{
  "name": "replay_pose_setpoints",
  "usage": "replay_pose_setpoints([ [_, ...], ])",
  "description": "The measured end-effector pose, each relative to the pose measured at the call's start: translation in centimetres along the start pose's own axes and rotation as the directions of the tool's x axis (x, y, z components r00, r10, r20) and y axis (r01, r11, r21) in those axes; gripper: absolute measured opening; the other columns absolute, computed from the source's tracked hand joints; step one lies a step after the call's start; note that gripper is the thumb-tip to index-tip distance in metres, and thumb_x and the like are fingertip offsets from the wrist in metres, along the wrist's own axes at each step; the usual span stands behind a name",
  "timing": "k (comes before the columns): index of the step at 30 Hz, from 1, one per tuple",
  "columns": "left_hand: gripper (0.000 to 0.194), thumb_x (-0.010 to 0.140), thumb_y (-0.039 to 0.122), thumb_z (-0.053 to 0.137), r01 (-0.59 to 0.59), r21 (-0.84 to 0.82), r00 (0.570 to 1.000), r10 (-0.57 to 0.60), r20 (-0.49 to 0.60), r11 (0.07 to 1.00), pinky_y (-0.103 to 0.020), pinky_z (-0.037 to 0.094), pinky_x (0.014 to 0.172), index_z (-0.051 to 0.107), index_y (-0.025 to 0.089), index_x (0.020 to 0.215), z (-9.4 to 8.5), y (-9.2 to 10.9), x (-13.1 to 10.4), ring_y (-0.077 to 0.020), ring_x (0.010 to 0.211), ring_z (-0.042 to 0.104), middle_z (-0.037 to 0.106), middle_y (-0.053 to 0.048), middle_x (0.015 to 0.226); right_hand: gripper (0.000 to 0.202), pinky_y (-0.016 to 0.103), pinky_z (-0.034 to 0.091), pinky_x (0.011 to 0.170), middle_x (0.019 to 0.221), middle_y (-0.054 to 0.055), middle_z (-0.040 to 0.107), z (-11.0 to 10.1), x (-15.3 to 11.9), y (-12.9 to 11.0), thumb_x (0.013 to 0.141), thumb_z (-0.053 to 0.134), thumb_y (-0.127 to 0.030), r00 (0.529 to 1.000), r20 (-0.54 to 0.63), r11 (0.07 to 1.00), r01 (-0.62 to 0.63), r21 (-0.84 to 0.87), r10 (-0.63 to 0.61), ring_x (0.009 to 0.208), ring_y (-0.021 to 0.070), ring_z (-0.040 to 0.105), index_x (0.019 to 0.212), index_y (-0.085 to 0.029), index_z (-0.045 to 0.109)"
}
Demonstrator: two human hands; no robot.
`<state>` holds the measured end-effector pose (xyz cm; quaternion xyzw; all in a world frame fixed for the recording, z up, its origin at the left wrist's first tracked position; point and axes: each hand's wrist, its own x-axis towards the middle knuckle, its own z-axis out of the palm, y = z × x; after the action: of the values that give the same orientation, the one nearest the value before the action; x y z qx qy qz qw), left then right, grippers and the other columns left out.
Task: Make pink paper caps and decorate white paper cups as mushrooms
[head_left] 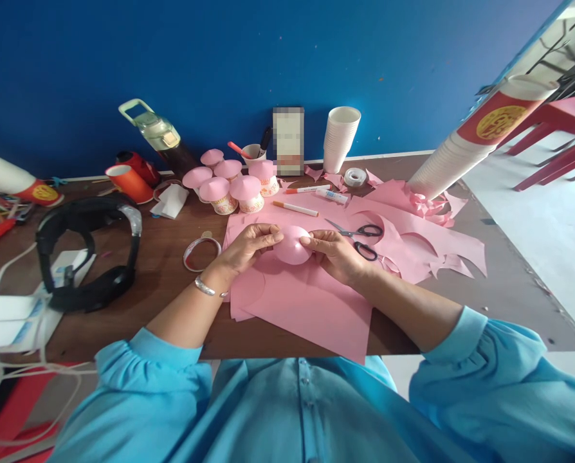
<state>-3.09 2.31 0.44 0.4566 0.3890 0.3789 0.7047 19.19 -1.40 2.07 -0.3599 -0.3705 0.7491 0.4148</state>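
Observation:
Between my two hands is a small pink paper cone [293, 249], held over pink paper sheets [311, 308]. My left hand [255, 244] pinches its left edge, fingers closed. At the right edge my right hand [334, 252] grips it between thumb and fingers. Black-handled scissors [359, 234] lie with blades apart just beyond my right hand. Behind the cone are two markers [296, 208] and a glue tube [333, 195]. Several paper cups [224, 204] topped with pink cones [245, 186] stand together at the back left of my hands.
Left of the sheets lie a tape roll [202, 254] and a black headset [89, 299]. A bottle [164, 138], an orange cup [129, 184] and a white cup stack [341, 138] stand along the wall. A longer cup stack [454, 157] leans at right, near pink scraps [454, 263].

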Motion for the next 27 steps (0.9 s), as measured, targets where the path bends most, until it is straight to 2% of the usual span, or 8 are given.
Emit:
replay_pose_setpoints([
  [9, 0.025, 0.068, 0.032, 0.093, -0.023, -0.003, 0.999, 0.023, -0.032, 1.000, -0.022, 0.041, 0.065, 0.074, 0.018, 0.071, -0.18, -0.22, 0.09, -0.0077, 0.067, 0.053, 0.061, 0.003, 0.075, 0.047, 0.030, 0.033, 0.063, 0.060, -0.004, 0.044, -0.54, 0.52, 0.97, 0.075, 0.085, -0.057, 0.997, -0.065, 0.996, 0.052, 0.072, -0.048, 0.061, 0.0129, 0.038, 0.063, -0.021, 0.057],
  [15, 0.022, 0.072, 0.033, 0.091, -0.016, 0.002, 1.000, 0.016, 0.000, 1.000, -0.023, 0.041, 0.066, 0.075, 0.019, 0.074, -0.29, -0.24, 0.08, -0.0092, 0.069, 0.055, 0.063, 0.002, 0.075, 0.054, 0.029, 0.037, 0.063, 0.060, -0.005, 0.044, -0.01, 0.18, 0.16, 0.062, 0.094, -0.053, 0.995, -0.065, 0.997, 0.078, 0.008, -0.077, 0.061, 0.0100, 0.039, 0.055, -0.019, 0.053],
  [21, 0.024, 0.069, 0.033, 0.093, -0.019, -0.019, 0.999, 0.018, -0.028, 1.000, -0.023, 0.042, 0.066, 0.074, 0.018, 0.071, -0.04, -0.06, 0.05, -0.0089, 0.068, 0.055, 0.063, 0.002, 0.074, 0.050, 0.028, 0.044, 0.063, 0.059, -0.004, 0.051, -0.29, 0.46, 0.55, 0.069, 0.088, -0.061, 0.993, -0.087, 0.995, 0.089, 0.051, -0.085, 0.059, 0.0111, 0.047, 0.062, -0.019, 0.062],
  [25, 0.027, 0.066, 0.034, 0.094, -0.018, -0.022, 0.999, 0.017, -0.048, 1.000, -0.023, 0.044, 0.068, 0.073, 0.017, 0.070, 0.01, 0.12, 0.05, -0.0098, 0.069, 0.057, 0.063, 0.003, 0.073, 0.054, 0.031, 0.048, 0.068, 0.062, 0.000, 0.058, -0.54, 0.71, 0.91, 0.073, 0.081, -0.070, 0.994, -0.099, 0.997, 0.052, 0.064, -0.046, 0.071, 0.0180, 0.060, 0.064, -0.020, 0.062],
  [27, 0.027, 0.065, 0.033, 0.094, -0.017, -0.016, 0.998, 0.016, -0.053, 1.000, -0.023, 0.044, 0.068, 0.072, 0.017, 0.070, -0.01, 0.17, 0.06, -0.0101, 0.069, 0.057, 0.063, 0.003, 0.072, 0.056, 0.032, 0.049, 0.070, 0.066, 0.002, 0.061, -0.49, 0.69, 0.84, 0.072, 0.080, -0.073, 0.996, -0.082, 0.997, 0.042, 0.069, -0.036, 0.077, 0.0199, 0.062, 0.067, -0.020, 0.064],
])
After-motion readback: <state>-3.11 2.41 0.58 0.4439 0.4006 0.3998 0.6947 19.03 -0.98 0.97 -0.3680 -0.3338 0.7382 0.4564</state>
